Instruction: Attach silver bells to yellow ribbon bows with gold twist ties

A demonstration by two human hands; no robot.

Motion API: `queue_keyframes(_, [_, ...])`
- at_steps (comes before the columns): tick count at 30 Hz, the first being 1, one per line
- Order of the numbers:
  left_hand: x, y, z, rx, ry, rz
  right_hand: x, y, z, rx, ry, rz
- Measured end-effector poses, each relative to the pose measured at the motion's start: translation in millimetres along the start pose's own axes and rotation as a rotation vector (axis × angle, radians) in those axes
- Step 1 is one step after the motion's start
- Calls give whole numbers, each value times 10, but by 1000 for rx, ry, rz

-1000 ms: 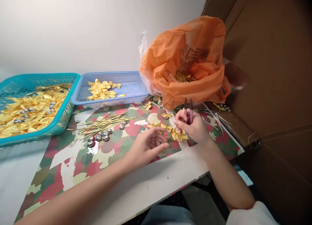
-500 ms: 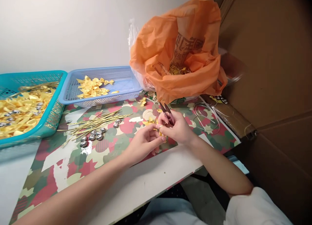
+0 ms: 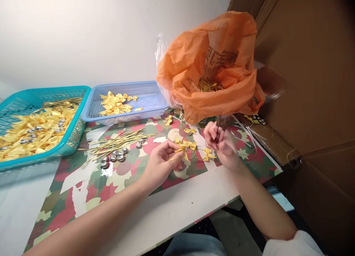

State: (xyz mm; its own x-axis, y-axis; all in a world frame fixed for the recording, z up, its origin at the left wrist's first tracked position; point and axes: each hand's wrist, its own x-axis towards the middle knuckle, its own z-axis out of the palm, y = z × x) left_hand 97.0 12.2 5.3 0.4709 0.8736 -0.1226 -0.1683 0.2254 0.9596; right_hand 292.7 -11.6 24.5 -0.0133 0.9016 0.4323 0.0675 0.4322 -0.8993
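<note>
Between thumb and fingers, my left hand (image 3: 163, 160) pinches a yellow ribbon bow (image 3: 186, 148) with a thin gold wire on it. My right hand (image 3: 223, 143) is raised to the right, its fingers closed around dark-handled scissors (image 3: 220, 132), blurred by motion. On the patterned table covering beside my hands lie another yellow bow (image 3: 208, 154) and a bow with a bell (image 3: 190, 131). Left of my left hand are a bundle of gold twist ties (image 3: 119, 142) and several small silver bells (image 3: 118, 156).
A teal basket (image 3: 70, 137) heaped with yellow bows, bells and gold ties stands at the left. Next to it is a blue basket (image 3: 151, 91) with more bows. An orange plastic bag (image 3: 188, 60) holding gold scraps stands at the back. Cardboard (image 3: 313, 82) rises at the right.
My right hand has moved right, away from my left hand, with the scissors. The bow in my left hand now shows more fully. The whole view has shifted slightly.
</note>
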Motion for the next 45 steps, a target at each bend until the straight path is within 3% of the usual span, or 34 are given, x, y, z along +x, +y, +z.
queue_keyframes(6, [-37,144,42,10,131,43,-81,22,107,-463,-181,-72])
queue_keyframes(12, [-51,181,30,-29,90,4,-59,31,120,-646,-150,-49])
queue_keyframes(27, [-17,133,-6,-78,63,-49,-60,49,143,-679,-158,-60])
queue_keyframes(37, [-18,92,-24,-77,49,-72,-64,50,177,-697,-162,45])
queue_keyframes(42, [4,68,-39,-238,48,-211,-67,57,179,-566,-135,110])
queue_keyframes(45, [19,76,-49,-357,23,-295,-53,86,153,-427,-36,134])
